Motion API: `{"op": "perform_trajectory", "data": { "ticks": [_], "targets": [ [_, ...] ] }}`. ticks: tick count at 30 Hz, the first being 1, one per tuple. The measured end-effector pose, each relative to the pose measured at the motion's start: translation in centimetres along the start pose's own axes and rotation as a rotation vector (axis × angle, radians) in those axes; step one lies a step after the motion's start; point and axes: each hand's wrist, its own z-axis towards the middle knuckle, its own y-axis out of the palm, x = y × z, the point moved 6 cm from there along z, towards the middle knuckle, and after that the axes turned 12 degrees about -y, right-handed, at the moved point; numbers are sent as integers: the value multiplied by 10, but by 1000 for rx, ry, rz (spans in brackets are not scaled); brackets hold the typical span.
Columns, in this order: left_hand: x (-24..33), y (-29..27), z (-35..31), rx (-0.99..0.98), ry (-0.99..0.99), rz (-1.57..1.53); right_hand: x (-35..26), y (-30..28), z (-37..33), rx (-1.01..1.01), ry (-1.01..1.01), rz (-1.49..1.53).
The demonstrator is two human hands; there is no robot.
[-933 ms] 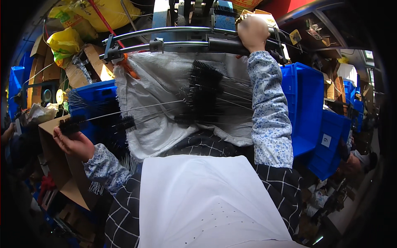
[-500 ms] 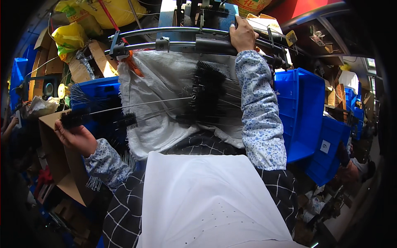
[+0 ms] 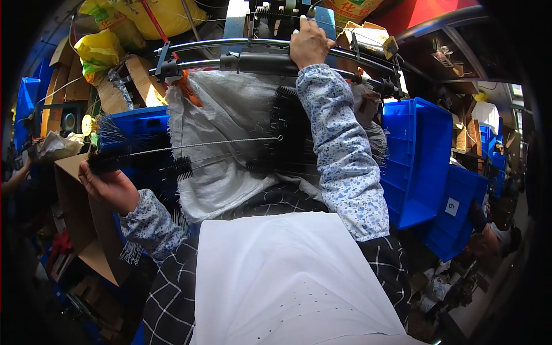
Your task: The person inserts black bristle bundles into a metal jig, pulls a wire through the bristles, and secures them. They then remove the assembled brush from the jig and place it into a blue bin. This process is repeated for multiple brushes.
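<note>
My left hand [image 3: 114, 190] is closed, pinching the black bristle end of a long wire brush [image 3: 204, 142]. Its twisted wire stem points right and ends in a small loop. My right hand [image 3: 310, 43], in a flowered sleeve, grips the black sliding sleeve [image 3: 265, 63] on the rails of a bench machine [image 3: 233, 26]; part of the grip is hidden. Below the rails, more black brushes [image 3: 282, 115] lie on a white woven sack [image 3: 215, 109] across my lap, partly covered by my right forearm.
A cardboard box [image 3: 95, 230] stands open below my left hand, near a blue bin [image 3: 135, 118] with wire brushes. Blue crates [image 3: 411, 167] stand to the right. Yellow bags [image 3: 100, 54] sit at upper left. Another person's hand [image 3: 23, 172] shows at the far left.
My right hand and the black sliding sleeve have moved left along the rails. The left hand has shifted slightly right with the brush, whose looped end now shows.
</note>
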Motion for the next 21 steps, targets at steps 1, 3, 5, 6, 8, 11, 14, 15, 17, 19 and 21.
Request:
{"op": "perform_trajectory", "data": {
  "ticks": [1,3,5,6,8,11,14,15,17,19,21],
  "targets": [
    [-1,4,-2,-25,-30,-28,-1,0,1,-11,3,-8],
    [-4,11,-6,-55,-74,-63,-2,3,2,-4,-4,-12],
    [-6,15,-9,-61,-104,-55,0,-1,0,-20,-18,-8],
    [-6,15,-9,-58,-119,-108,4,-3,0,-29,-27,-7],
    [-4,14,-10,-45,-141,-207,21,-5,-2,-10,-50,8],
    [-6,5,-6,-75,-161,-217,49,-14,-6,-61,-34,2],
    [-7,-5,-2,-82,-17,50,89,-15,-9,-40,-59,44],
    [-7,-5,-2,-7,-37,30,102,-12,-9,-72,-43,79],
    [-2,10,-8,-128,-201,-313,133,-5,-5,-158,-34,182],
    [0,22,-14,-114,-201,-272,137,-21,7,-223,-6,4],
    [-2,33,-17,-157,-209,-291,162,-14,15,-232,-82,-318]
  ]
}}
